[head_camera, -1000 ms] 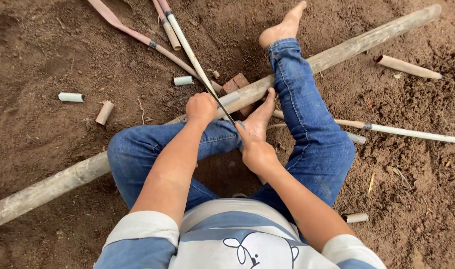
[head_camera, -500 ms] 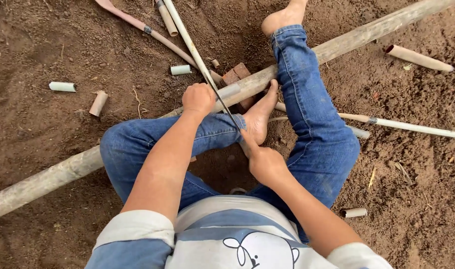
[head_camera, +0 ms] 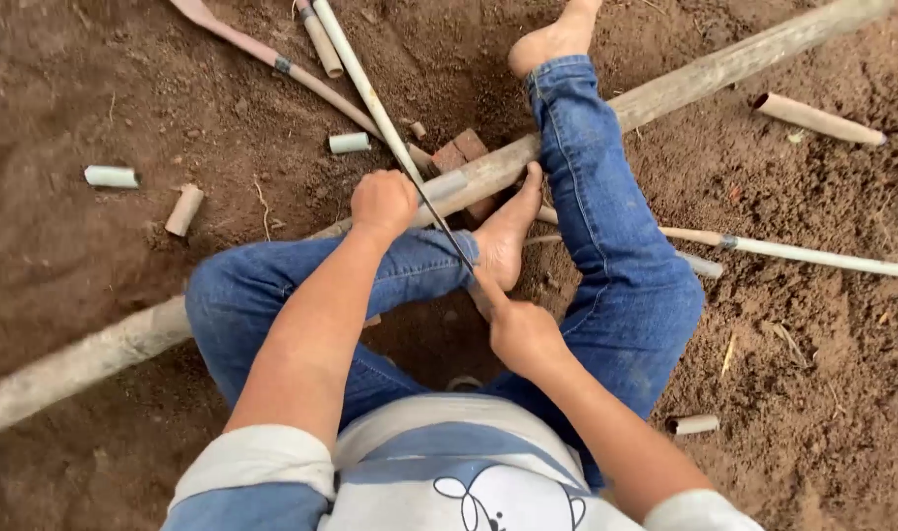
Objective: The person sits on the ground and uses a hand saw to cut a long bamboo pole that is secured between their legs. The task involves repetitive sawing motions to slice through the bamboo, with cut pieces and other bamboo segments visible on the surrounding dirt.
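Observation:
I sit on bare soil with a long, dirty pole (head_camera: 685, 84) lying across under my legs. My left hand (head_camera: 382, 202) is clenched on the pole just left of a pale grey section (head_camera: 442, 186). My right hand (head_camera: 521, 332) grips the near end of a thin dark saw blade (head_camera: 447, 233), which slants up and left across the pole at that grey section. My bare foot (head_camera: 508, 231) presses on the pole beside the blade. A red brick (head_camera: 459, 155) lies under the pole there.
Short cut tube pieces lie on the soil: pale ones (head_camera: 112, 177) (head_camera: 349, 143), tan ones (head_camera: 183, 209) (head_camera: 693, 425). Long thin pipes (head_camera: 803, 254) (head_camera: 346, 59) and a tan tube (head_camera: 818, 119) lie around. My other leg (head_camera: 616, 246) crosses the pole.
My right hand has drawn back toward my body, pulling the blade down and right across the pole. My left hand keeps its grip on the pole.

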